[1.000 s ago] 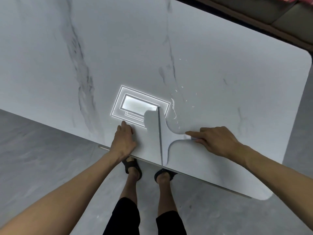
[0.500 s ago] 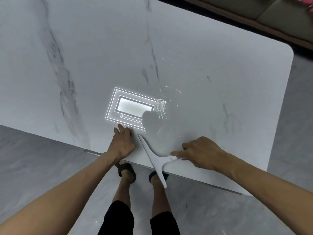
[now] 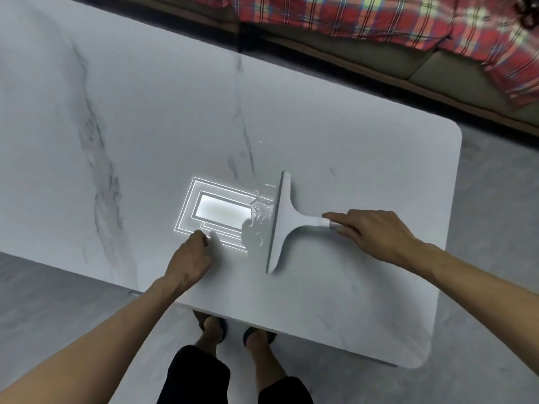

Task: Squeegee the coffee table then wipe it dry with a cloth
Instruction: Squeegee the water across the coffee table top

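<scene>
A white T-shaped squeegee (image 3: 284, 225) lies blade-down on the white marble coffee table (image 3: 364, 158). Its blade runs from far to near, and its handle points right. My right hand (image 3: 372, 233) grips the end of that handle. A small patch of water drops (image 3: 259, 215) glistens just left of the blade. My left hand (image 3: 189, 262) rests on the tabletop near the front edge, left of the squeegee, fingers curled loosely and holding nothing. No cloth is in view.
A bright rectangular ceiling-light reflection (image 3: 221, 212) shows on the tabletop beside the water. A sofa with a red plaid blanket (image 3: 408, 21) stands beyond the far edge. My sandalled feet (image 3: 233, 332) stand on grey floor under the near edge.
My right hand has carried the squeegee from the table's front edge further onto the top and to the right, with the blade now right of the water. My view has tilted up toward the sofa.
</scene>
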`<state>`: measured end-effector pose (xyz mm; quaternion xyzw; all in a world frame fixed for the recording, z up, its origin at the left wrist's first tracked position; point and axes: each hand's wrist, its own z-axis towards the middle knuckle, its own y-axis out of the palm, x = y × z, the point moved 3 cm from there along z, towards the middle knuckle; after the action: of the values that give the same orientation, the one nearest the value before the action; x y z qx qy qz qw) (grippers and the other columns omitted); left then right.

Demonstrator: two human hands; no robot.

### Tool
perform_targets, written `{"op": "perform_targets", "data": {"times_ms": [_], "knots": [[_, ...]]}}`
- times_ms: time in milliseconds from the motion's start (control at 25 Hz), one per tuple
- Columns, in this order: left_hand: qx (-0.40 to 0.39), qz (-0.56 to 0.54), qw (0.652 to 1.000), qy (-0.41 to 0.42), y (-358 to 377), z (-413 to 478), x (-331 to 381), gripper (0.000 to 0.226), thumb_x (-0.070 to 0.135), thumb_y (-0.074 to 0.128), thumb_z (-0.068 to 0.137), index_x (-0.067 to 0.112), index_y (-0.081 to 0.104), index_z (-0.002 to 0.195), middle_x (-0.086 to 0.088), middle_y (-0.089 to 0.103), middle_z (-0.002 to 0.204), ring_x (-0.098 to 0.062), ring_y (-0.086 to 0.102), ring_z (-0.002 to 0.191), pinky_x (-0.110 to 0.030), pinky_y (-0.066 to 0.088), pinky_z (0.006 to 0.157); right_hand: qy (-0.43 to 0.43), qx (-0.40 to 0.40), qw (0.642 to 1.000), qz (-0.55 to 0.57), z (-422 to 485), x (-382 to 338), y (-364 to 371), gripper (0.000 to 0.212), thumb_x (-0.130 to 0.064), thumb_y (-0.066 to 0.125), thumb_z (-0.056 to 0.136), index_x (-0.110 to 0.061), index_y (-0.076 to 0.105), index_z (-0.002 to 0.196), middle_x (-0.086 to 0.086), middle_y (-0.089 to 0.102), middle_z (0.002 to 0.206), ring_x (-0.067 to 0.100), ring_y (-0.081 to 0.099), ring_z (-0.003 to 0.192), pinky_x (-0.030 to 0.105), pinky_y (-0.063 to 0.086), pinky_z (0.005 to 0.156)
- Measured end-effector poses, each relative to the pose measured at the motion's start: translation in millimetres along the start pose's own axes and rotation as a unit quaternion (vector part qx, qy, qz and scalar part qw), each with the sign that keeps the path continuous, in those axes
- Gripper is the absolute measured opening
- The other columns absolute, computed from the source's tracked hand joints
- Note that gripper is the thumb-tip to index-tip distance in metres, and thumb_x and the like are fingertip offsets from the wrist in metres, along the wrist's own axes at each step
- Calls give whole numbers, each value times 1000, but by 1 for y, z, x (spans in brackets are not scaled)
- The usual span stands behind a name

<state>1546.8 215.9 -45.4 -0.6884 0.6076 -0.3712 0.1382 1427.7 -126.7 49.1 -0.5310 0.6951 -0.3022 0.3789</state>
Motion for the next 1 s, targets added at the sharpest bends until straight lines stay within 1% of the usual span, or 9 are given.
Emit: {"op": "perform_targets", "data": {"times_ms": [160,280,400,520,640,680,760,880,1000], "knots": [[38,-87,995,9,-37,25,44,9,18,45,92,10,47,93,0,57,79,-26,54,73,-32,36,61,126,88,975,158,61,2,-36,36,-46,25,102,-37,42,132,-3,64,96,30,57,87,34,40,67],[36,-98,994,32,-54,62,68,5,10,50,87,8,46,88,-6,53,84,-24,48,69,-26,31,54,184,131,953,200,129,10,-62,41,-37,26,104,-24,37,142,15,62,123,42,55,109,40,40,88],[50,-64,995,62,-63,114,75,16,11,52,83,15,41,72,-3,46,86,-26,44,75,-28,31,58,210,155,943,208,211,20,-90,37,-31,27,104,-26,38,139,17,61,123,43,52,106,37,36,79],[64,33,990,125,-65,163,68,25,10,46,69,22,24,65,-2,32,78,-32,39,74,-30,27,60,215,158,942,206,272,19,-102,40,-29,29,102,-27,36,142,14,60,123,43,51,110,37,38,81],[30,65,994,86,-58,190,55,10,17,38,68,11,40,77,-16,44,91,-42,45,101,-38,36,72,193,149,953,177,278,8,-88,42,-26,32,102,-27,35,144,13,62,124,43,52,111,40,42,88],[3,71,995,67,-52,197,51,22,20,35,75,6,46,88,-25,49,109,-48,40,115,-43,40,88,182,147,957,171,267,5,-79,44,-26,34,102,-29,33,146,13,63,123,43,54,109,43,46,89],[-22,88,995,42,-39,207,45,41,24,23,80,2,47,105,-37,45,127,-56,21,133,-48,25,113,153,135,967,150,228,3,-58,47,-29,36,102,-35,30,148,14,66,115,41,60,102,45,50,85],[-49,74,996,18,-34,207,49,72,23,0,69,-2,42,122,-42,37,133,-58,8,140,-52,15,118,135,56,981,127,155,2,-35,51,-30,34,103,-44,17,150,3,64,92,28,63,85,35,48,73],[-61,68,996,12,-49,196,68,72,22,9,70,-1,37,132,-40,26,143,-56,4,142,-52,12,119,152,-36,985,75,103,-2,-39,52,-31,31,103,-46,15,150,-8,51,82,15,53,73,27,38,66]]}}
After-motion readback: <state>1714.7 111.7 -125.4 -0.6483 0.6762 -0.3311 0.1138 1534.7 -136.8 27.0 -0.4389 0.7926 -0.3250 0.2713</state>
